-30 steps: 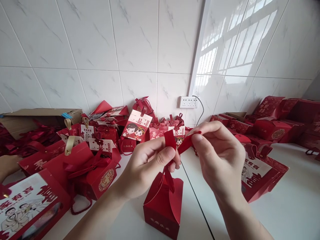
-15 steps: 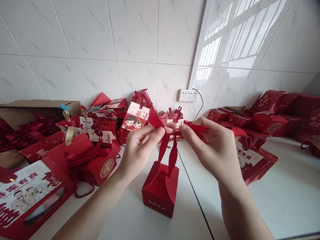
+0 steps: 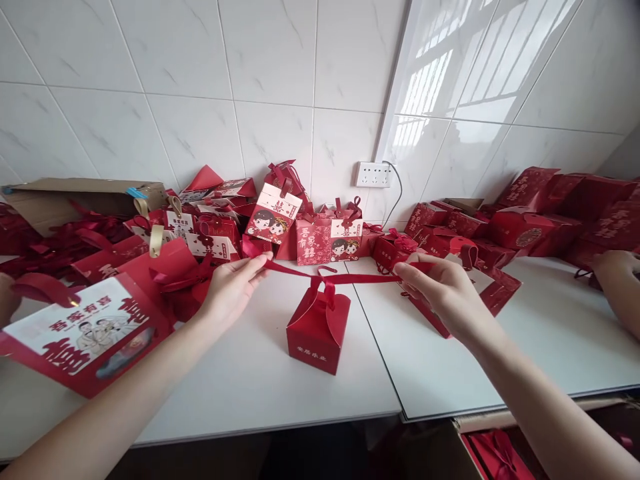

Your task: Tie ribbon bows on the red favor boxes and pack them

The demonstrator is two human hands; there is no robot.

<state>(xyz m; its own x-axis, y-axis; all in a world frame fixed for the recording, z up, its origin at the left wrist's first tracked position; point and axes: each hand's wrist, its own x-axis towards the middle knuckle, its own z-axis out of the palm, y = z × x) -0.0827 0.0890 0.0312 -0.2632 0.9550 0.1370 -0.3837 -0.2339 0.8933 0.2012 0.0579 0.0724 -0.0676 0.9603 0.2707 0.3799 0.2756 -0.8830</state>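
Note:
A small red gift box [image 3: 316, 337] stands upright on the white table, its curved top flaps folded together. A red ribbon [image 3: 370, 278] passes through the top and is crossed there, its two ends drawn out level to either side. My left hand [image 3: 235, 285] pinches one end, left of the box. To the right, my right hand [image 3: 436, 283] pinches the other end between thumb and fingers. Both hands are in the air above the tabletop, apart from the box itself.
Red gift boxes [image 3: 273, 217] line the tiled wall. A larger red box with a window [image 3: 95, 333] is at left, near a cardboard carton [image 3: 90, 190]. Other people's hands show at the left [image 3: 7, 298] and right [image 3: 617, 277] edges. Below the table edge is an open carton [image 3: 480, 421].
My hands have moved apart, pulling the ribbon from upright loops into a taut, nearly level line close above the box. The view has shifted, showing the table's front edge.

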